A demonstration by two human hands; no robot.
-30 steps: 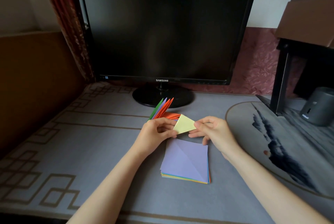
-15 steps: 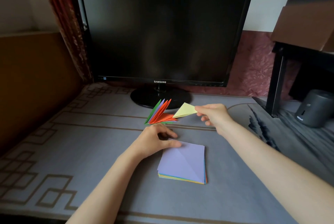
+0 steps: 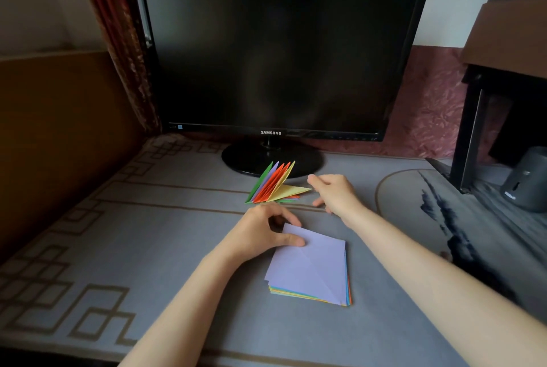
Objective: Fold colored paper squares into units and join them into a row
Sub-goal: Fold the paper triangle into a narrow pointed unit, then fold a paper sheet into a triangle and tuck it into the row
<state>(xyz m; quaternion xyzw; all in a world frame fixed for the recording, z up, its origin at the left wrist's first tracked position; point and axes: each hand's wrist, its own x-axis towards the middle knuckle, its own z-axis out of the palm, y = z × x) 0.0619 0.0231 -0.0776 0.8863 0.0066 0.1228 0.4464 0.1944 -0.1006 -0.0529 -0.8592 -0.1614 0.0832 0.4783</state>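
A fan of folded paper units (image 3: 273, 184) in green, purple, orange and yellow stands on the grey desk mat just in front of the monitor base. The yellow unit (image 3: 291, 190) lies at its right end. My right hand (image 3: 334, 195) hovers just right of that yellow tip, fingers apart, holding nothing. A stack of colored paper squares (image 3: 313, 272) with a purple sheet on top lies nearer to me. My left hand (image 3: 266, 233) rests on the stack's far left corner, thumb pressing the purple sheet and fingers curled.
A black Samsung monitor (image 3: 272, 50) stands behind on its round base (image 3: 307, 159). A wooden panel (image 3: 59, 136) borders the left. At right are a black stand leg (image 3: 467, 136), a dark cylinder (image 3: 527, 180) and cardboard boxes (image 3: 509, 29).
My right hand carried the yellow unit away from my left hand to the fan, set it at the right end and let go. My left hand dropped onto the paper stack.
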